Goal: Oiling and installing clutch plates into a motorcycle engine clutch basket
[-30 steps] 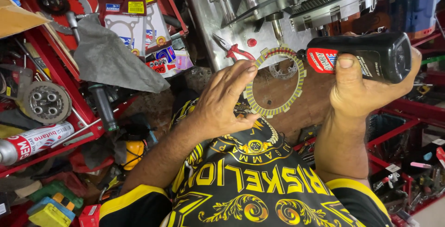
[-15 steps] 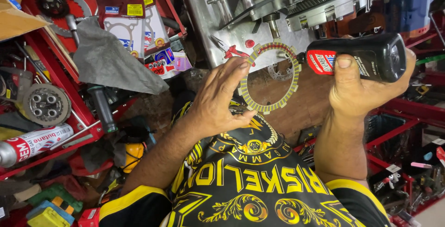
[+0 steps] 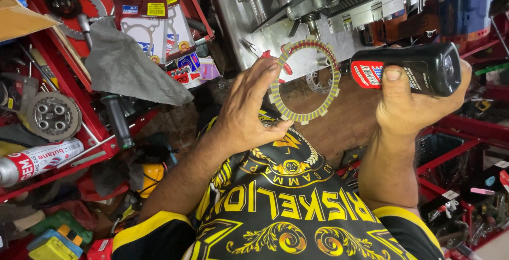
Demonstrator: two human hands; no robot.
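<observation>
Left hand (image 3: 249, 109) pinches a toothed friction ring (image 3: 304, 81) by its rim, held up just below the engine case (image 3: 318, 5). Right hand (image 3: 411, 106) is wrapped tight around a black bottle (image 3: 408, 69) (red-labelled end pointing at the ring, just beside it).

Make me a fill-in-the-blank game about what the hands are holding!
1. The left hand holds a flat toothed ____ with a big hole in the middle.
2. The right hand holds a bottle that is mostly ____ in colour.
3. The bottle is lying on its side, with its cap end facing the ____.
4. At far left, the spray can lies on a shelf painted ____.

Missing words: ring; black; ring; red
</observation>
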